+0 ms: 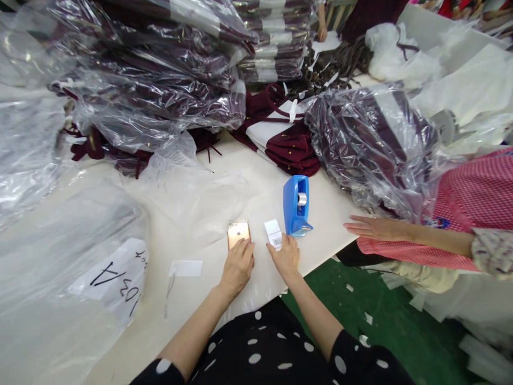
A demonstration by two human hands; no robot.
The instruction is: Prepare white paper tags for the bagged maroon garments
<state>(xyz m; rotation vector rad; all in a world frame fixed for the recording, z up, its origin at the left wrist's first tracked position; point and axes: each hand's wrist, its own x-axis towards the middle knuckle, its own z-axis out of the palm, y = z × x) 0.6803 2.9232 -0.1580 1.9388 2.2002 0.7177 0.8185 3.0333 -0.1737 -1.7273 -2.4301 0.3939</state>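
Observation:
My left hand (238, 267) rests over the lower part of a gold smartphone (238, 233), its fingers curled on it. The phone lies back side up on the white table. Beside it, my right hand (287, 258) has thumb and fingers around the near end of a small stack of white barcode labels (273, 231). Just beyond that hand stands a blue tape dispenser (292, 206) with a roll of tape in it. The undersides of both hands are hidden.
Plastic-wrapped dark garments (160, 91) are piled at the back left, and another wrapped bundle (372, 139) lies right. Folded maroon garments (292, 147) sit between them. Clear plastic bags (60, 240) cover the left side. A co-worker's hand (372, 227) reaches over the right table edge.

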